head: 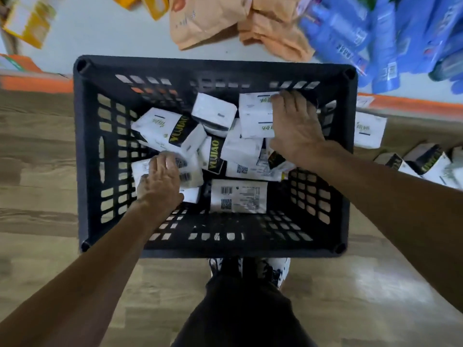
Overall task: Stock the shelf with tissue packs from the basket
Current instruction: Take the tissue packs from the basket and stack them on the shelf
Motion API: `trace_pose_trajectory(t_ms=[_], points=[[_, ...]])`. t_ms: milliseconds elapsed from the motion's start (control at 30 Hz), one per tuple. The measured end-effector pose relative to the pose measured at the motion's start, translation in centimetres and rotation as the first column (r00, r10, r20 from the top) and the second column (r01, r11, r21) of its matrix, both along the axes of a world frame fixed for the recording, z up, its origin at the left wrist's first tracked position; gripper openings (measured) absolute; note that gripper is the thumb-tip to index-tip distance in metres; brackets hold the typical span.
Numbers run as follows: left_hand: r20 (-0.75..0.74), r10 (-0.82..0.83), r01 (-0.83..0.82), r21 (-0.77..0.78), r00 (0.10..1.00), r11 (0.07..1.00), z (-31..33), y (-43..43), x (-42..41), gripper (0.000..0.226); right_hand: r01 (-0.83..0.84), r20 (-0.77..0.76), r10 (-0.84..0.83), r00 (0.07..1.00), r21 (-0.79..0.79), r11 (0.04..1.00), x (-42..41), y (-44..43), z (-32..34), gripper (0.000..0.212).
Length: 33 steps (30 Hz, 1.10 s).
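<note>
A dark slotted basket (85, 151) stands on the floor in front of me and holds several white tissue packs with black-and-yellow labels. My left hand (160, 184) reaches into the near left of the basket, its fingers curled over a barcode-side tissue pack (142, 169). My right hand (295, 126) is at the far right of the basket and grips the right side of another white tissue pack (253, 116). More packs lie loose between the hands, one flat near the front (238, 196). The white shelf (112, 33) with an orange edge runs across the top.
On the shelf lie orange packets (213, 18), blue packets (375, 38) and yellow ones (27, 21). To the right of the basket, below the shelf edge, stand several tissue packs (368, 131). Wood-look floor surrounds the basket; my legs and shoes (250, 269) are just behind it.
</note>
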<state>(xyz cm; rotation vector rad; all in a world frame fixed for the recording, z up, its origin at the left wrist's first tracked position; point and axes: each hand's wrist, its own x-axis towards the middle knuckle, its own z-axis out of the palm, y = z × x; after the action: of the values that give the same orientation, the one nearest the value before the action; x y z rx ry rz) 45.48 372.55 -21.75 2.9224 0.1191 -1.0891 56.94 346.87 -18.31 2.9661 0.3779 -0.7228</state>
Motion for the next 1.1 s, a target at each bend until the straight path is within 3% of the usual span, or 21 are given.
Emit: trace_pose_trajectory(t_ms=[100, 200, 333, 467, 600, 767, 933, 1100], points=[[0.072, -0.019, 0.016, 0.049, 0.997, 0.999, -1.7, 0.3, 0.0, 0.087, -0.018, 0.130, 0.032, 0.991, -0.105, 0.994, 0.9, -0.1, -1.4, 0.079], [0.057, -0.047, 0.040, 0.127, 0.997, 0.991, -1.9, 0.4, -0.1, 0.082, -0.066, 0.123, 0.091, 0.988, -0.194, 0.979, 1.3, 0.0, -1.0, 0.081], [-0.015, -0.019, 0.020, 0.111, 1.000, 0.994, 0.1, -0.3, -1.4, 0.104, -0.079, 0.096, 0.094, 0.991, -0.153, 0.985, 0.2, -0.3, 1.2, 0.078], [-0.039, -0.034, 0.036, 0.034, 0.999, 0.999, 6.5, -1.7, -2.3, 0.103, 0.004, 0.047, -0.001, 0.999, -0.068, 0.998, -3.1, -0.8, 6.9, 0.079], [0.003, 0.034, -0.033, -0.096, 0.999, 0.995, 17.1, -3.6, -0.4, 0.096, 0.081, 0.000, -0.081, 0.997, 0.030, 0.996, -5.8, -1.9, 16.2, 0.077], [0.058, -0.054, 0.060, -0.109, 0.997, 0.992, 34.6, -5.7, 2.0, 0.090, 0.168, 0.005, -0.169, 0.986, 0.065, 0.984, -6.6, -3.7, 34.1, 0.068], [0.052, -0.086, 0.094, -0.177, 0.995, 0.980, 52.6, -7.7, 5.0, 0.100, 0.207, 0.211, -0.224, 0.951, 0.098, 0.973, -6.5, -7.1, 52.6, 0.079], [0.258, -0.110, 0.173, -0.234, 0.960, 0.957, 69.0, -10.9, 8.0, 0.093, 0.249, 0.270, -0.270, 0.924, 0.111, 0.962, -5.2, -10.6, 68.3, 0.086]])
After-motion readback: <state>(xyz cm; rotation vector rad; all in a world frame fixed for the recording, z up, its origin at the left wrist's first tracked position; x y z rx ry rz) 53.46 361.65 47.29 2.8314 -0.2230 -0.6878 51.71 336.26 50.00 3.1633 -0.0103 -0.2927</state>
